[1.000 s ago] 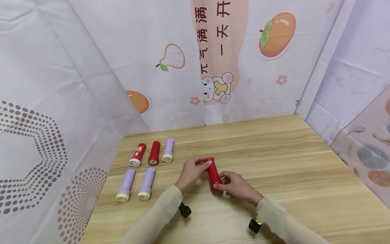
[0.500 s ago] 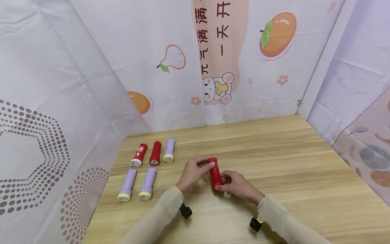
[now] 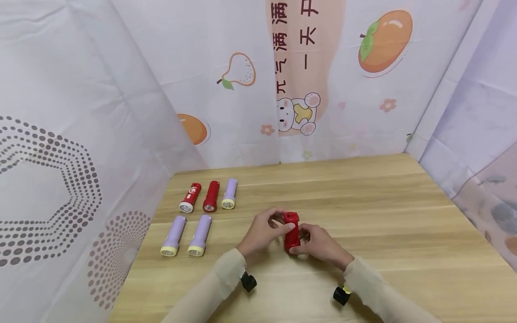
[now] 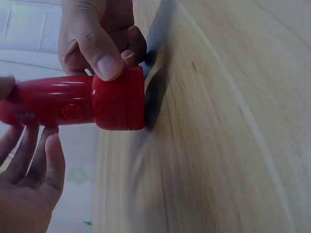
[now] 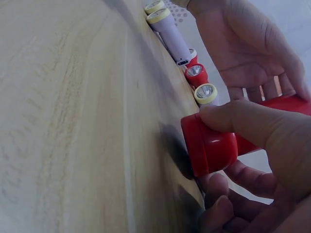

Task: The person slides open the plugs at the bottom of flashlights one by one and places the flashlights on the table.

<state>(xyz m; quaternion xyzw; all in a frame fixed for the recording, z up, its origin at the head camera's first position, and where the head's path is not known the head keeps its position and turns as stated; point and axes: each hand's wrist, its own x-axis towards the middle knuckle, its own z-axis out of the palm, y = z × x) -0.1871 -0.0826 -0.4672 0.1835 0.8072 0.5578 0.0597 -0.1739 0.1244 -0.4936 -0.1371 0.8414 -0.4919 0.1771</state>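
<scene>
Red flashlight (image 3: pixel 292 238) tipped more upright, left grip (image 3: pixel 263 229) closed around its top, right grip (image 3: pixel 321 244) pinching its head

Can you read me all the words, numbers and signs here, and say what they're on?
"元气满满": printed sideways on the back cloth.
"一天": sideways on that cloth too, with another character cut off at the picture's top.
The held red flashlight: a small pale mark, too blurred to read.
The white-rimmed red flashlight: a white logo, too small to read.

A screened-off workspace, shown by patterned sheets (image 3: pixel 250 112) hanging behind and on both sides of a wood-grain table (image 3: pixel 363 202).
</scene>
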